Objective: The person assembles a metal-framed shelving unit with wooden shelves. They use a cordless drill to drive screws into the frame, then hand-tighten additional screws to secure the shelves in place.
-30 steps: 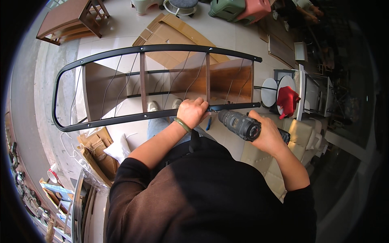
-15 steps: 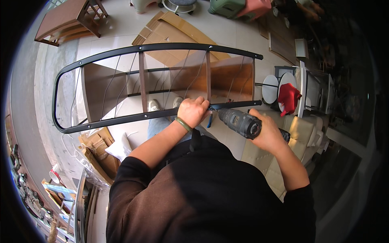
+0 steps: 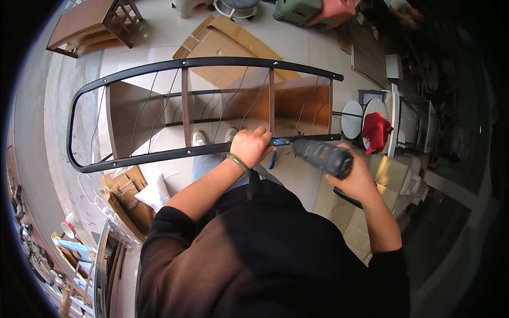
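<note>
A shelf rack lies on its side in front of me, with a black metal frame, brown wooden shelves and thin wavy rods. My left hand, with a green bangle at the wrist, is closed over the near bar of the frame, where a shelf edge meets it. Blue parts of a small tool show beside its fingers; its kind is mostly hidden. My right hand is wrapped around a dark cordless drill, blurred by motion. Its front end points left toward the bar, just right of the left hand.
Flattened cardboard lies beyond the rack. A cream padded seat is at my right, near round white discs and a red cloth. Cardboard and a white bag lie at my left. A brown wooden table stands far left.
The drill in my right hand has shifted right and slightly down, away from the left hand. More of a blue part shows on the bar. The left hand has barely moved.
</note>
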`<state>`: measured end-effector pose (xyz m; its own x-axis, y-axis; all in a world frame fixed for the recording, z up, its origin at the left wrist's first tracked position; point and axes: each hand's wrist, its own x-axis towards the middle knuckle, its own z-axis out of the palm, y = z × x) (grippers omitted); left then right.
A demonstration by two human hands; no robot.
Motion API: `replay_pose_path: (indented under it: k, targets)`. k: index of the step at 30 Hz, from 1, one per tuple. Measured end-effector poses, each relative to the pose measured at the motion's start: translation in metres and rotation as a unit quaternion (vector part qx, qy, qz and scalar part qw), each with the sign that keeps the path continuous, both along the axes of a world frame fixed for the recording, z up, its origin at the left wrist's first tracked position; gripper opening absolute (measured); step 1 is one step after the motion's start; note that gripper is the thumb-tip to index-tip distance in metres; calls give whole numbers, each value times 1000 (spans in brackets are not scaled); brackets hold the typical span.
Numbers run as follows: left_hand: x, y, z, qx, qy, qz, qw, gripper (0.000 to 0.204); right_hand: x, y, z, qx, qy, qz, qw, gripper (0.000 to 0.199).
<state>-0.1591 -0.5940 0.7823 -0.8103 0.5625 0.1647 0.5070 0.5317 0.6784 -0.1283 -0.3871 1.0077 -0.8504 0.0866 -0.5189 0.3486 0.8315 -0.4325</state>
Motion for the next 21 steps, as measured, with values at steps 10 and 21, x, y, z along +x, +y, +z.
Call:
replay_pose_path:
  k: [10, 21]
  targets:
    - [-2, 6, 5, 10, -48, 35, 998, 27, -54, 29, 14, -48, 99, -70, 991, 42]
    - [-10, 4, 5, -44, -72, -70, 994, 19, -134, 28, -26, -44, 92, 1, 995, 36]
